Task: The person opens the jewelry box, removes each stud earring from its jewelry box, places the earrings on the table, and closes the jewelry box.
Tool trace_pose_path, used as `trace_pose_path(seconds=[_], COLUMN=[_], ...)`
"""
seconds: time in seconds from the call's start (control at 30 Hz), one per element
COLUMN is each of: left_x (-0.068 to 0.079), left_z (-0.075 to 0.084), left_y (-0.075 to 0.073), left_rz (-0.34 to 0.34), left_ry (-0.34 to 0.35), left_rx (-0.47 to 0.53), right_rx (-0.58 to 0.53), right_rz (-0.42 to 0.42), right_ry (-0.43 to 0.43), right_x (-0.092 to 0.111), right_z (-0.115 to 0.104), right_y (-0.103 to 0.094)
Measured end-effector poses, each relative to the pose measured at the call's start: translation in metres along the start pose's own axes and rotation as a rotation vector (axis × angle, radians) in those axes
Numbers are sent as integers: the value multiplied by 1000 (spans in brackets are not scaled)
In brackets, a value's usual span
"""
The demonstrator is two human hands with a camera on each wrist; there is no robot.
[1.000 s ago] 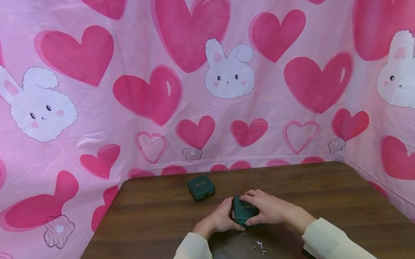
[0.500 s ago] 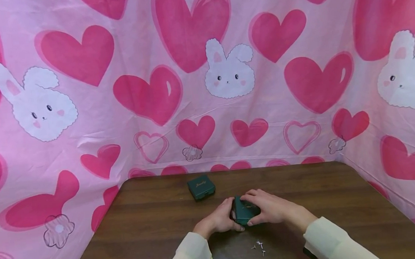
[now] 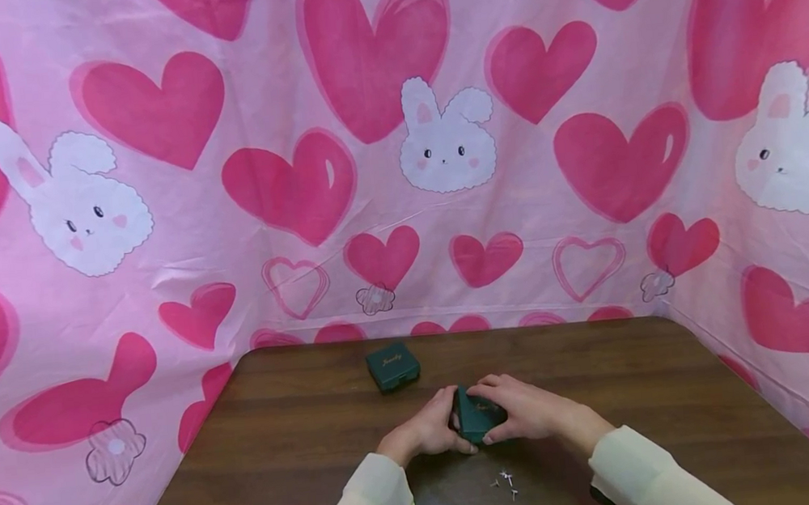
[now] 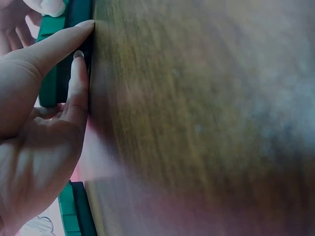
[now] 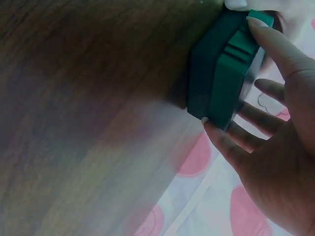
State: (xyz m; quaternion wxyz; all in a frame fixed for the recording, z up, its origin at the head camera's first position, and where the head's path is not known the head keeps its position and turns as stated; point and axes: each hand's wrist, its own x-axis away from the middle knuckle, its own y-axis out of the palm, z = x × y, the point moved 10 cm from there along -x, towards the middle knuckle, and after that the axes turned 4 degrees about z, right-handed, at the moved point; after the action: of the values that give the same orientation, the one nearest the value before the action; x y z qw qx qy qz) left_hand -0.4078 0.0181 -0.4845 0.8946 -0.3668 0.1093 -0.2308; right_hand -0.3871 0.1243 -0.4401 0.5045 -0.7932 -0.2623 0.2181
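Observation:
A small green jewelry box (image 3: 477, 419) with gold lettering on its lid sits between both hands, its lid down on its base in the right wrist view. My left hand (image 3: 430, 427) grips its left side, thumb along the front and fingers round the base near the tabletop in the left wrist view. From the right, my right hand (image 3: 533, 409) holds it with the thumb at the front clasp and the fingertips at the lid's far edge. In front of the hands lie several tiny silver stud-like pieces (image 3: 507, 481).
Farther back and to the left, a second green jewelry box (image 3: 394, 367) stands closed on the brown wooden table (image 3: 285, 459). A pink cloth (image 3: 384, 189) printed with hearts and rabbits hangs round the table's back and sides.
The held box's top has shifted slightly between the hands, and its gold lettering shows more clearly than half a second ago. Both hands stay almost in place; the silver pieces have not moved.

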Motion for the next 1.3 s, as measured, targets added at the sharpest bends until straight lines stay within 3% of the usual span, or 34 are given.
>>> trace_pose_path(seconds=[0.3, 0.87, 1.3], left_x=[0, -1, 2], left_z=[-1, -4, -9], left_y=[3, -4, 2], left_rz=[0, -1, 5], left_ry=[-5, -13, -12], left_rx=[3, 38, 93], right_rx=[39, 20, -16], right_rz=[0, -1, -6], right_ry=[-16, -19, 18], right_x=[1, -6, -1], right_z=[2, 2, 1], right_y=[6, 5, 8])
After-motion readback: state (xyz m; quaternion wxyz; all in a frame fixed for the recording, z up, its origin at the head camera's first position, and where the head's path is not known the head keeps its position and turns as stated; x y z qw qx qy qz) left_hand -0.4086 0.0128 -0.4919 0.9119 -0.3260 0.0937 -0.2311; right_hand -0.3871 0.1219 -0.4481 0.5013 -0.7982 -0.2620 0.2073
